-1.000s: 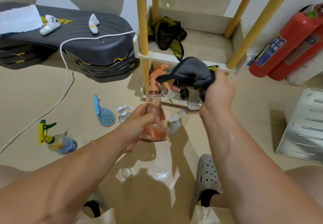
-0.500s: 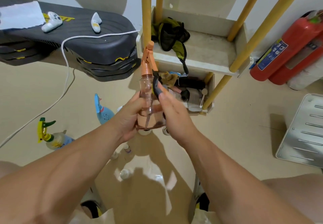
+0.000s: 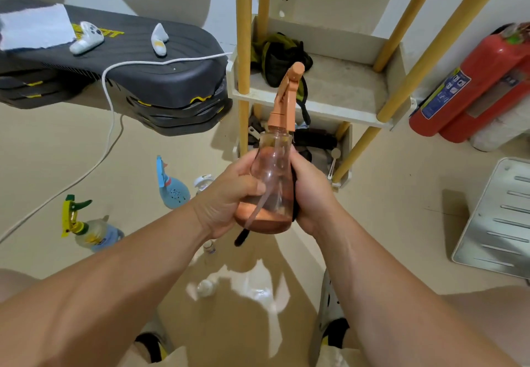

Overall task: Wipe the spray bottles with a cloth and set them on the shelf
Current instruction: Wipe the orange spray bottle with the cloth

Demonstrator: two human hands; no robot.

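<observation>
I hold an orange spray bottle (image 3: 274,183) upright in front of me, clear-bodied with an orange trigger head. My left hand (image 3: 229,194) grips its left side. My right hand (image 3: 311,194) presses a dark cloth (image 3: 241,239) against its right side; only a dark strip shows along the bottle's edge and a corner hangs below. The white shelf (image 3: 338,114) with yellow poles stands just behind. On the floor to the left lie a blue spray bottle (image 3: 170,190), a yellow-and-green-headed bottle (image 3: 91,230) and a small white-headed one (image 3: 203,181).
A dark jacket (image 3: 279,61) lies on the shelf's upper tier, clutter fills the lower one. Black stacked step platforms (image 3: 137,80) with controllers and a white cable sit at left. Red fire extinguishers (image 3: 476,88) lean at right, a grey metal panel (image 3: 499,217) lies beyond my right arm.
My right hand brought the cloth from up near the shelf onto the bottle and slid it down the right side. The bottle rose a little and came closer to me.
</observation>
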